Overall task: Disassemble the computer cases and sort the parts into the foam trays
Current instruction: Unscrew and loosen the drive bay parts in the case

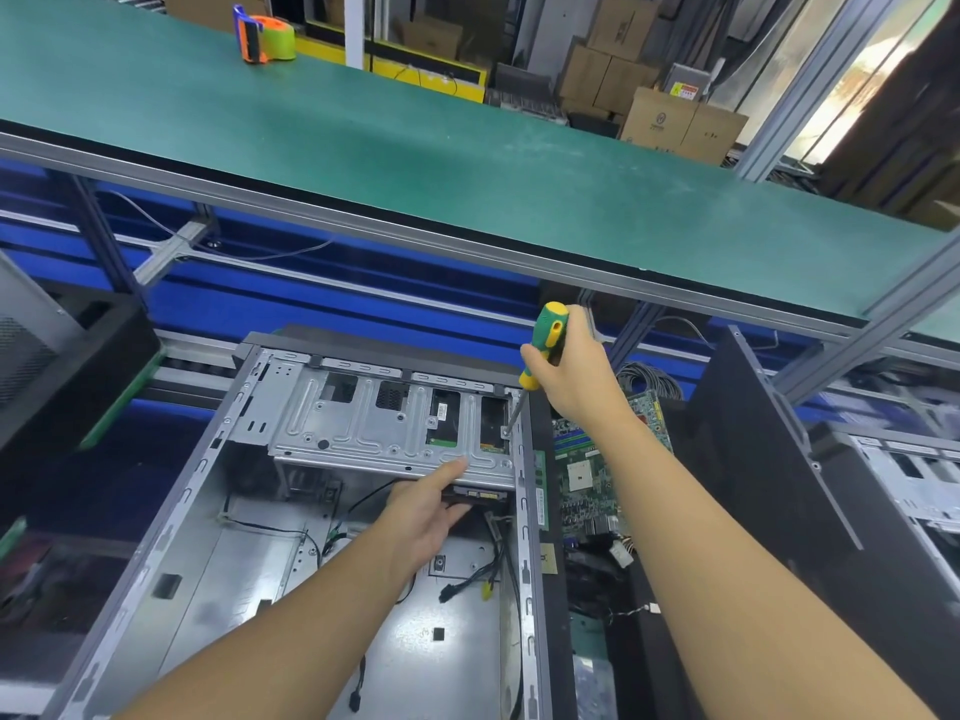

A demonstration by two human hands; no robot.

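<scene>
An open grey computer case lies on its side in front of me. A metal drive cage sits at its far end. My right hand grips a green and yellow screwdriver, whose tip meets a screw at the cage's right edge. My left hand reaches under the cage's front edge, thumb along the edge and fingers beneath a black drive that sticks out below. Loose cables lie inside the case.
A green motherboard stands right of the case, beside a black panel. Another open case is at far right, a black case at the left. A green shelf overhead carries an orange tape dispenser.
</scene>
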